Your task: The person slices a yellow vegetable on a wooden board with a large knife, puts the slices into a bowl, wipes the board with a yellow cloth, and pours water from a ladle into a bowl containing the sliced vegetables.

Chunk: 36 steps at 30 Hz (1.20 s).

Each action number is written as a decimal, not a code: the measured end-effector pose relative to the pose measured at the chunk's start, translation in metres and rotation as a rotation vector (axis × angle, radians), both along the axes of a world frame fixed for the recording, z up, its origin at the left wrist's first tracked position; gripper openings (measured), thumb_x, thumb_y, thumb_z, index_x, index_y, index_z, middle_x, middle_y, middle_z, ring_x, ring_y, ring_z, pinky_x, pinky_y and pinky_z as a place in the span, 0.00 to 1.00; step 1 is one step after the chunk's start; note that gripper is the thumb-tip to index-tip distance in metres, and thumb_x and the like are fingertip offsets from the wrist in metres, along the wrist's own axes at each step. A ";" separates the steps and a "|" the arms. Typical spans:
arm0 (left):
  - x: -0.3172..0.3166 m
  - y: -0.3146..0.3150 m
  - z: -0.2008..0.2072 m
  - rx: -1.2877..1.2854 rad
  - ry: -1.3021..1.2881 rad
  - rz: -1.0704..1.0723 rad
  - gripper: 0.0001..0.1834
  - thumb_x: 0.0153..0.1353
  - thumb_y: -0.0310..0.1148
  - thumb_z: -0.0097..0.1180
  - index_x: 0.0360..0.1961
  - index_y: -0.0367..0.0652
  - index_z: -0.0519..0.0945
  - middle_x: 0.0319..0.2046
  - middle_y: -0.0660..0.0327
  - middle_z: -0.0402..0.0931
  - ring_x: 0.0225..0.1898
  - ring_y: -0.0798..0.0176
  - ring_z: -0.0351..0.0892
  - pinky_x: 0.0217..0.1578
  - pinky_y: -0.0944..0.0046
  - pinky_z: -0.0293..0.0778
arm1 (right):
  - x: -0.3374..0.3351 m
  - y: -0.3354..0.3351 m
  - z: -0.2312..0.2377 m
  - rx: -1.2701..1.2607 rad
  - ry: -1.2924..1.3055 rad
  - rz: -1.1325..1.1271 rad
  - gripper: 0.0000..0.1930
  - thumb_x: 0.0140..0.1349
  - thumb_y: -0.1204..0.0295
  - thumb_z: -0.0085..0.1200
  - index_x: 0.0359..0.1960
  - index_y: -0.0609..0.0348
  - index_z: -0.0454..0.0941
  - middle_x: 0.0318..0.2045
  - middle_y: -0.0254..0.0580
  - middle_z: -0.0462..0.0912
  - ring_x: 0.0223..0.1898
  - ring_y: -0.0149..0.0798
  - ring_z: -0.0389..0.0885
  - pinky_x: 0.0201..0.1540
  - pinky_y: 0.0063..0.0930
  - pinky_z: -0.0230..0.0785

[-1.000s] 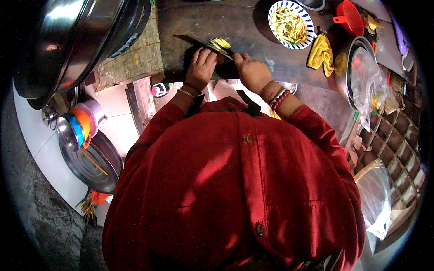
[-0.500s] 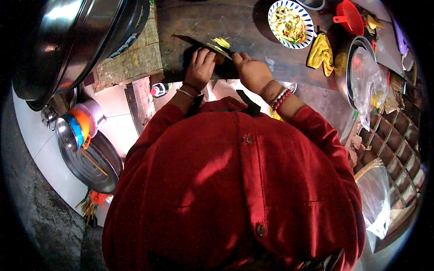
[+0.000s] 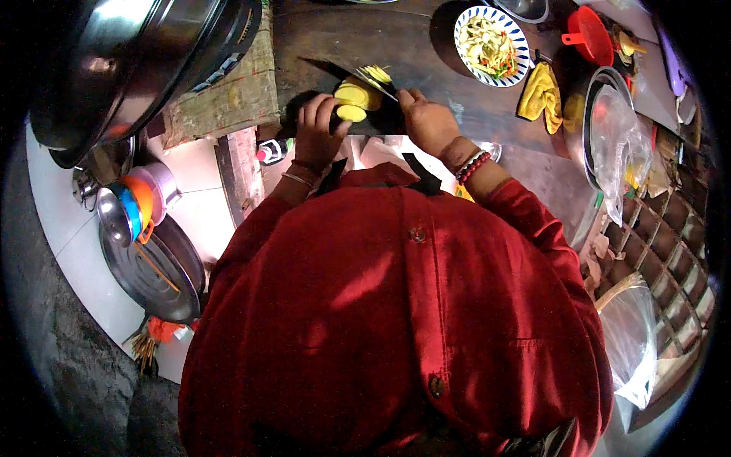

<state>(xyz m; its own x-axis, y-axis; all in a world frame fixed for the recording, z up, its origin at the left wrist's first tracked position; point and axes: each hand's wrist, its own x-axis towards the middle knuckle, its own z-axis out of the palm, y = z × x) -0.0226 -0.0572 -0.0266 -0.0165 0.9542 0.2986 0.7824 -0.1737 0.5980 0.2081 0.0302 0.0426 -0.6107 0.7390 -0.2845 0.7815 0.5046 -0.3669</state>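
On the dark wooden surface, my right hand [image 3: 431, 122] is closed around the handle of a knife [image 3: 386, 89], whose blade points away to the far left. Thin yellow strips [image 3: 375, 74] sit at the blade's far side. Left of the blade lie several overlapping pale-yellow slices [image 3: 356, 93] that look like potato. A single potato slice [image 3: 351, 113] is at the fingertips of my left hand [image 3: 316, 129], its edge between thumb and forefinger. Shadow darkens the surface around that hand.
Beyond my right hand stands a blue-rimmed plate [image 3: 460, 47] of cut vegetables. A yellow cloth [image 3: 542, 95], a red strainer [image 3: 590, 34] and a metal basin [image 3: 582, 148] with a plastic bag are to the right. A large metal pot [image 3: 99, 76] stands at the far left.
My left hand has drawn back to the left from the blade, and the yellow slices beneath it have come into view. The right hand keeps the knife, shifted slightly right.
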 end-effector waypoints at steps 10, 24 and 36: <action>0.000 -0.003 -0.004 -0.029 0.141 -0.127 0.20 0.58 0.37 0.62 0.51 0.44 0.78 0.51 0.56 0.73 0.52 0.52 0.73 0.53 0.56 0.71 | 0.001 0.002 0.001 -0.015 0.023 -0.010 0.15 0.60 0.76 0.46 0.50 0.60 0.69 0.47 0.56 0.78 0.40 0.59 0.82 0.39 0.49 0.76; -0.010 0.016 0.007 0.153 0.198 -0.310 0.12 0.60 0.35 0.59 0.44 0.44 0.79 0.39 0.62 0.74 0.42 0.59 0.75 0.44 0.63 0.75 | -0.001 0.003 0.005 -0.031 -0.006 -0.005 0.17 0.60 0.77 0.46 0.52 0.61 0.70 0.48 0.57 0.78 0.40 0.59 0.82 0.40 0.49 0.76; -0.017 0.026 0.006 -0.407 -0.219 -0.101 0.18 0.61 0.32 0.58 0.51 0.40 0.73 0.44 0.51 0.74 0.45 0.40 0.76 0.45 0.49 0.74 | -0.001 0.003 -0.001 -0.029 -0.030 -0.008 0.17 0.62 0.76 0.46 0.53 0.59 0.70 0.47 0.55 0.78 0.39 0.59 0.82 0.39 0.50 0.76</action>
